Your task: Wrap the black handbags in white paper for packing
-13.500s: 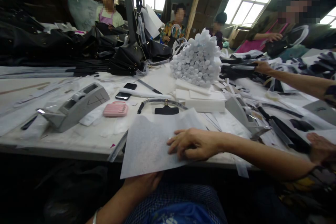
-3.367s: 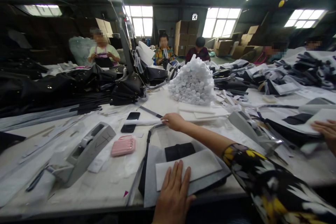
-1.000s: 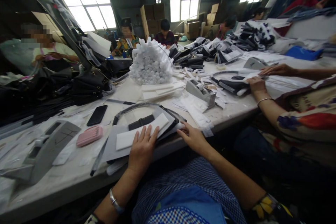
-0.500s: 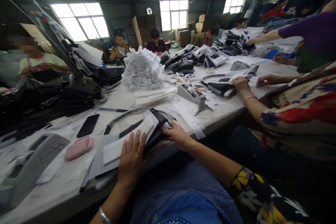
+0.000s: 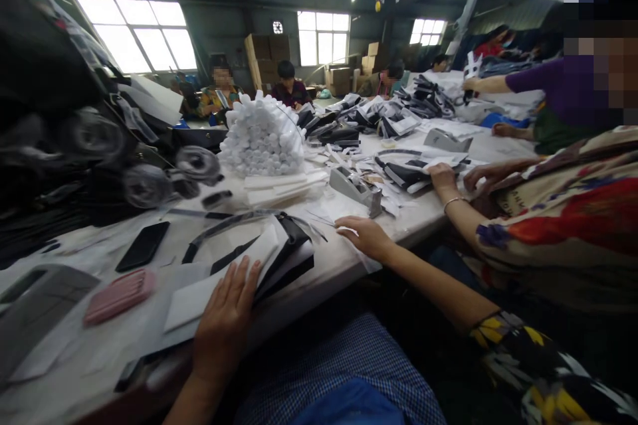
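The table [image 5: 74,372] runs wide before me. On its near edge lies the black bag [image 5: 292,259], half wrapped in white paper [image 5: 214,282]. My left hand [image 5: 224,322] lies flat on that paper, fingers spread, gripping nothing. My right hand [image 5: 366,237] rests open on a strip [image 5: 361,254] beside the bag.
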`<state>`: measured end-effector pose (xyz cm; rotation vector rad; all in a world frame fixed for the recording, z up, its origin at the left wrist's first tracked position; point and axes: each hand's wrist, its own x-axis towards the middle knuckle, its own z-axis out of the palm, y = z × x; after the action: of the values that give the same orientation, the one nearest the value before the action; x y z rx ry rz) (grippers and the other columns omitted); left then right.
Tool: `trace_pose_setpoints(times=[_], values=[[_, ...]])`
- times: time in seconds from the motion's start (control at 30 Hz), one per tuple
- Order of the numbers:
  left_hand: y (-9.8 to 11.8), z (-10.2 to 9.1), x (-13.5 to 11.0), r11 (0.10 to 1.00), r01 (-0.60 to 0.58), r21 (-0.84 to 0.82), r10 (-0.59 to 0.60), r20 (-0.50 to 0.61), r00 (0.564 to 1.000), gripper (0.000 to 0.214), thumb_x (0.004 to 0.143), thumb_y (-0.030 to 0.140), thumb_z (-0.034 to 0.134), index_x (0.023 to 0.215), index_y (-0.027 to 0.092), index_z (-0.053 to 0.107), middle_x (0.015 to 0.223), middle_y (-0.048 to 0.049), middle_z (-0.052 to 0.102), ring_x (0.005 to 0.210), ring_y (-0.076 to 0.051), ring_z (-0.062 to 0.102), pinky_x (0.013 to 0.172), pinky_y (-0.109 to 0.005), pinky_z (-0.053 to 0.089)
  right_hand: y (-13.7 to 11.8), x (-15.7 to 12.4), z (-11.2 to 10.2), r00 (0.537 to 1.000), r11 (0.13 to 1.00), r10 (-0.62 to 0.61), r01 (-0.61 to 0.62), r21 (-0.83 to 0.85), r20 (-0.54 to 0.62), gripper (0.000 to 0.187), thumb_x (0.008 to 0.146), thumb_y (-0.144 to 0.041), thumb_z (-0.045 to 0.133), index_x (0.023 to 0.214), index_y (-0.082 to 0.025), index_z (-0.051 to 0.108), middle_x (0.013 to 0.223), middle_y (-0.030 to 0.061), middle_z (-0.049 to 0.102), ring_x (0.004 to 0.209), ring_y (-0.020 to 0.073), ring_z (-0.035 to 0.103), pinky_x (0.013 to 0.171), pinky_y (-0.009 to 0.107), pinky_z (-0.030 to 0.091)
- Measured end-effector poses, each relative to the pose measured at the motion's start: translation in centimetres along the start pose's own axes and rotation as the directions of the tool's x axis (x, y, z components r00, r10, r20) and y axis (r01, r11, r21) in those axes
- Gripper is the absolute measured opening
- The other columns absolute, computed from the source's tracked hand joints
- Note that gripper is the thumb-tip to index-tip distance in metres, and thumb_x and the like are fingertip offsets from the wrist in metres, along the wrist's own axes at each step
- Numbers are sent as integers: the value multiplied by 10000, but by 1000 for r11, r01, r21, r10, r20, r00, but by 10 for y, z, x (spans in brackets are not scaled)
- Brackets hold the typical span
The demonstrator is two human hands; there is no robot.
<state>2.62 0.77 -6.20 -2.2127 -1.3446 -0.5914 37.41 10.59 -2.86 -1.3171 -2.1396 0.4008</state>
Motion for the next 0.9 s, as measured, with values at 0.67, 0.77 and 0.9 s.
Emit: trace_pose_setpoints(times=[0.67, 0.77, 0.9], values=[[-4, -10, 12, 989, 136, -66, -141, -72, 987, 621, 986, 289, 401, 1570, 184, 220, 1550, -110, 431, 1374, -286, 474, 1105, -426, 428, 0, 10, -24, 989, 997, 3, -14, -74, -148, 244, 985, -307, 533, 1044, -228, 756, 1125, 38, 755, 1055, 202, 701, 944, 311, 523], [-7, -16, 15, 973, 216, -86, -224, -92, 970, 641, 975, 291, 463, 1567, 215, 230, 1548, -92, 438, 1349, -274, 504, 1095, -395, 437, -31, -16, -14, 985, 978, -115, 89, 189, 129, 238, 968, -325, 564, 1051, -215, 758, 1095, 35, 762, 1027, 180, 706, 932, 272, 516], [-9, -19, 17, 956, 270, -113, -281, -98, 955, 683, 962, 284, 520, 1570, 246, 212, 1550, -73, 438, 1336, -272, 518, 1103, -391, 428, -48, -39, -2, 890, 947, -154, 9, 321, 430, 238, 938, -355, 608, 1028, -213, 777, 1003, 25, 779, 932, 174, 726, 856, 244, 534]])
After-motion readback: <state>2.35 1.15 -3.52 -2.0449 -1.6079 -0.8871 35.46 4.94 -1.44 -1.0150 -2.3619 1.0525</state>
